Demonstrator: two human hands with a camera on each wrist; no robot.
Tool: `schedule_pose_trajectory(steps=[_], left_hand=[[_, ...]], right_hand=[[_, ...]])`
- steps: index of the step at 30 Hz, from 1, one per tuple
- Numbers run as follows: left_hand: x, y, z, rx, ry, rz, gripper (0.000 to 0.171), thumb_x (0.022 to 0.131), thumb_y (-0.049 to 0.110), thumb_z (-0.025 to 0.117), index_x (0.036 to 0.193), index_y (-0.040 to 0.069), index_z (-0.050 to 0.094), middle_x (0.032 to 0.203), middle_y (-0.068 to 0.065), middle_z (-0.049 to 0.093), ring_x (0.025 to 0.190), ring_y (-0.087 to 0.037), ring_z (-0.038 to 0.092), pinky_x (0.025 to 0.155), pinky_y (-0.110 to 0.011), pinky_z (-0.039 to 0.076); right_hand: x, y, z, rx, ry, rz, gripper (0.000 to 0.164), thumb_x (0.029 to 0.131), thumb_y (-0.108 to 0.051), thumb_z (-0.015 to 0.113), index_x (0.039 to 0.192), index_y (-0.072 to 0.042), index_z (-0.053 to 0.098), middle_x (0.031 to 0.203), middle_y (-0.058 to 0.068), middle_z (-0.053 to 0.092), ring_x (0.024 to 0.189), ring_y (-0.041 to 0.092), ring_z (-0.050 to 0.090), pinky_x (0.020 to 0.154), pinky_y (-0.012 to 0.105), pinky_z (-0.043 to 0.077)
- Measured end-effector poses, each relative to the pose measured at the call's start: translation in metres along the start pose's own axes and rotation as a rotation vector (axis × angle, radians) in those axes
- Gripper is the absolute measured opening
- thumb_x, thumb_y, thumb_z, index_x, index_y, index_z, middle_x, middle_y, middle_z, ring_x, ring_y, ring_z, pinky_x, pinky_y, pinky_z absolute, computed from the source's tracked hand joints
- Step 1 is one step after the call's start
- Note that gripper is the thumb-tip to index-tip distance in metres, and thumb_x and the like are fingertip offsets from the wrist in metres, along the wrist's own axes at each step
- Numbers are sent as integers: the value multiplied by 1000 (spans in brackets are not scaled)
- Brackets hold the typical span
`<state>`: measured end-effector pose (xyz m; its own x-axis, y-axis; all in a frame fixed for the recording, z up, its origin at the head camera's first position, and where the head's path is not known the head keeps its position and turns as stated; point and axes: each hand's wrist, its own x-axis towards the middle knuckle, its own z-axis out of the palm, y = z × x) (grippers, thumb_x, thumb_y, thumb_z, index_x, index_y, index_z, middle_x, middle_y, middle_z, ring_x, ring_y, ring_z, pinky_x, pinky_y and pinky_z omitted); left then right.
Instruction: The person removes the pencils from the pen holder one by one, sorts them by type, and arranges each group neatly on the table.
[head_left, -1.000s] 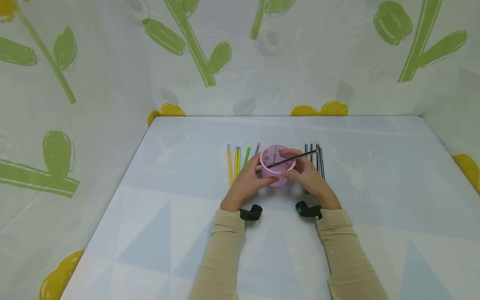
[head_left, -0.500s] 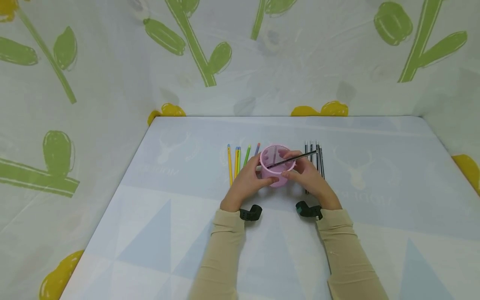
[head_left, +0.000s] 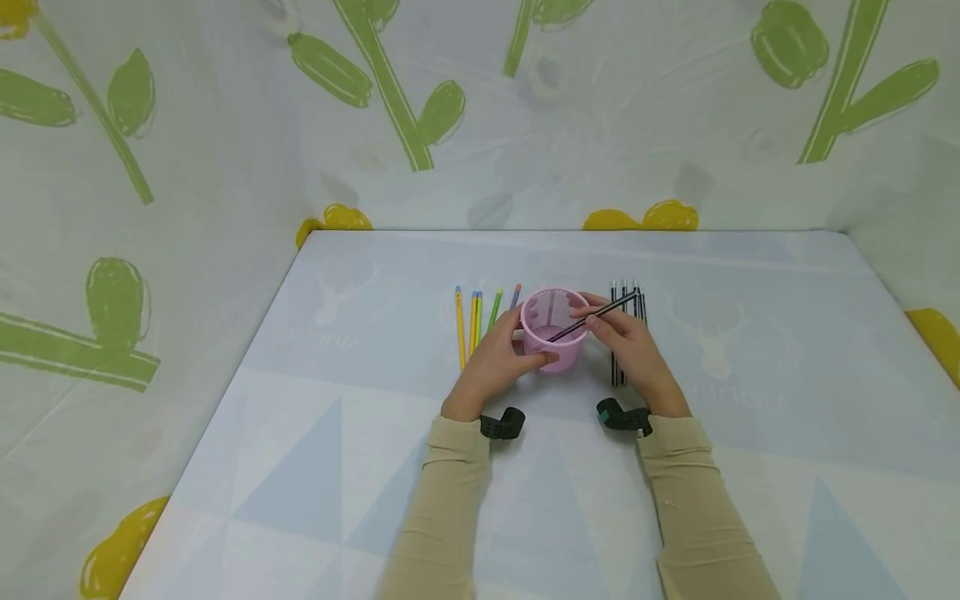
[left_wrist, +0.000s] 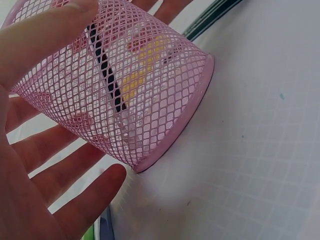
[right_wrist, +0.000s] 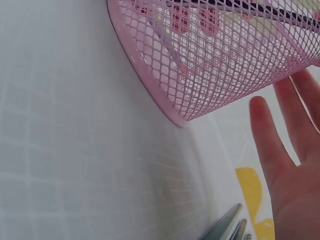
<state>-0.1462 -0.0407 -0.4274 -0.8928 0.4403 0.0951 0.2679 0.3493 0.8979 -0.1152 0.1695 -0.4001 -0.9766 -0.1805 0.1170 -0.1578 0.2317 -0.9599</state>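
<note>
A pink mesh pen cup (head_left: pixel 567 357) has its mouth toward the head camera. My left hand (head_left: pixel 491 362) holds it from the left, thumb across the near side and fingers spread around the far side, as the left wrist view also shows. With thumb and fingers, my right hand (head_left: pixel 630 346) pinches a black pencil (head_left: pixel 611 307) at the cup's right rim. That pencil slants, its lower end inside the cup and its upper end sticking out to the upper right. Through the mesh in the left wrist view, the black pencil (left_wrist: pixel 107 70) shows inside the cup (left_wrist: pixel 160 95).
Several coloured pencils (head_left: pixel 474 321), yellow, green and one with a reddish end, lie left of the cup, partly hidden by the left hand. More black pencils (head_left: pixel 614 367) lie under and beyond the right hand. A patterned cloth wall (head_left: pixel 480 117) rises behind the table (head_left: pixel 750 333).
My right hand has left the cup's side, shifted slightly right and up, and taken hold of the black pencil, which now stands steeper. The left hand stays on the cup.
</note>
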Motion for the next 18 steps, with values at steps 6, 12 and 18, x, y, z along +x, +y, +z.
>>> schedule_pose_trajectory(steps=[6, 12, 18], left_hand=[[0, 0, 0, 14, -2, -13, 80, 68, 44, 73, 135, 24, 35, 127, 5, 42, 110, -11, 44, 85, -27, 43], [0, 0, 1, 2, -3, 3, 80, 68, 42, 74, 135, 21, 36, 126, 4, 43, 110, -13, 45, 85, -27, 43], [0, -1, 0, -14, 2, 17, 79, 68, 38, 75, 135, 21, 36, 126, 2, 43, 111, -14, 44, 85, -25, 43]], right_hand=[[0, 2, -4, 119, 108, -107, 31, 95, -21, 43, 108, 2, 58, 125, 8, 50, 116, 21, 43, 93, 39, 37], [0, 15, -15, 463, 288, -150, 33, 96, -21, 39, 108, 7, 51, 105, 18, 56, 91, 24, 54, 77, 27, 46], [1, 28, -28, 759, 403, -213, 32, 96, -23, 37, 111, 4, 45, 97, 21, 61, 75, 25, 61, 64, 28, 50]])
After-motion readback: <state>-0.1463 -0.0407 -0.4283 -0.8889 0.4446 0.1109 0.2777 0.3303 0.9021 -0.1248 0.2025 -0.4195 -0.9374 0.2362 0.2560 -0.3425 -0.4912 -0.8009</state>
